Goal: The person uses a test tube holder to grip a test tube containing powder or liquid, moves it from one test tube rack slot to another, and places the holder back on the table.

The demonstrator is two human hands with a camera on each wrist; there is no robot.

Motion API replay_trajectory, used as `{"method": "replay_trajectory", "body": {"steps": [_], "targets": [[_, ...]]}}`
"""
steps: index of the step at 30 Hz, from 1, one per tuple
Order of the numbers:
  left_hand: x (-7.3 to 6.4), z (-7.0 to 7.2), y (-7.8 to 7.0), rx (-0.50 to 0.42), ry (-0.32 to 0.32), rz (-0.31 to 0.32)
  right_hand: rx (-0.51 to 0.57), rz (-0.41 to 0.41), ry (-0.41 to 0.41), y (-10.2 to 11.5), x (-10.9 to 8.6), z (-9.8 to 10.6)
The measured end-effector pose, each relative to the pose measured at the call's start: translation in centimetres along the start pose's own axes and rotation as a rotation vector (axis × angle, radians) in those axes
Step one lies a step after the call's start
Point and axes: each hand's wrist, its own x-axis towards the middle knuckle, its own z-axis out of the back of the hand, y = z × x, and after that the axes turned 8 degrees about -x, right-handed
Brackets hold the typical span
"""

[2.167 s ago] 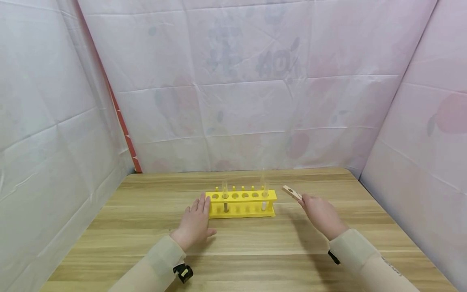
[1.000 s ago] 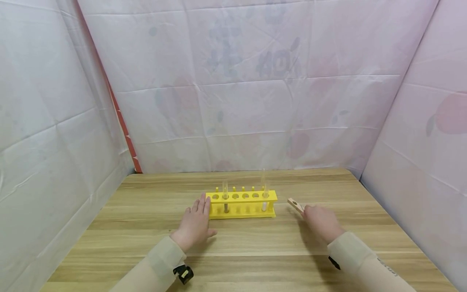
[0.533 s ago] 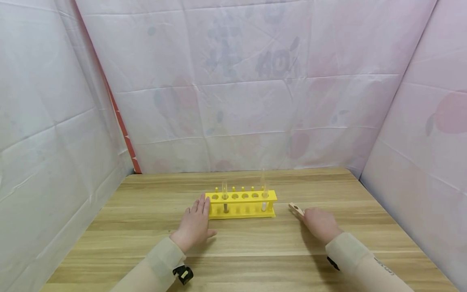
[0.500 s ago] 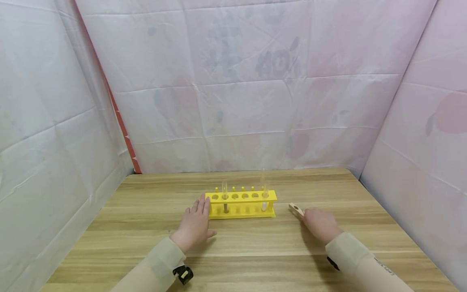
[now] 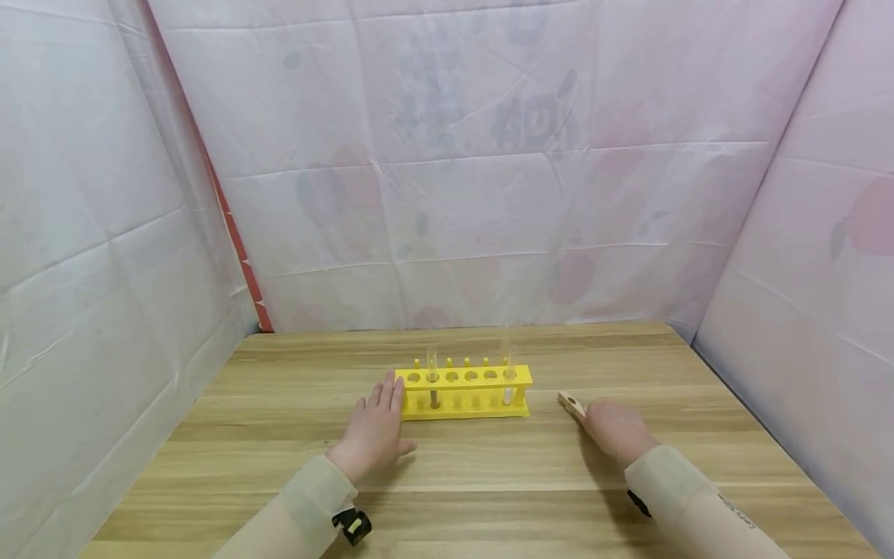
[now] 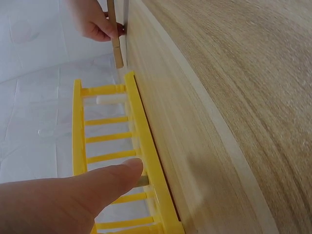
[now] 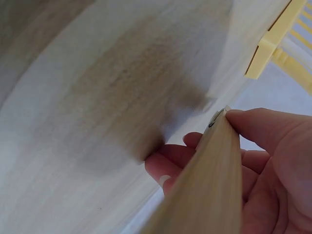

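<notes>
A yellow test tube rack stands mid-table with two glass tubes upright in it. The left tube has dark contents; the right tube has white contents. My left hand rests against the rack's left end, fingers straight and thumb out along the front. To the right of the rack, my right hand pinches a wooden test tube clamp between thumb and fingers, low over the table. In the right wrist view the clamp runs toward the camera. Nothing is in the clamp's far end.
The wooden table reaches back to a white printed curtain. More white cloth hangs at the left and right sides. Yellow pegs stick up along the back of the rack.
My right hand has come lower and slightly nearer to me with the clamp, whose tip has shifted right and away from the rack. My left hand and the rack have stayed put.
</notes>
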Motion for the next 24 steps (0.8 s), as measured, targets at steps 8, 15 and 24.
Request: {"method": "replay_trajectory", "body": {"steps": [8, 15, 24], "targets": [[0.1, -0.2, 0.0, -0.007, -0.004, -0.003, 0.015, -0.008, 0.046, -0.2, 0.4, -0.3], [0.2, -0.4, 0.1, 0.014, 0.012, -0.006, -0.080, 0.018, 0.001, 0.4, 0.1, -0.6], [0.1, -0.4, 0.2, -0.009, 0.021, 0.001, -0.083, 0.003, -0.015, 0.8, 0.1, -0.9]]}}
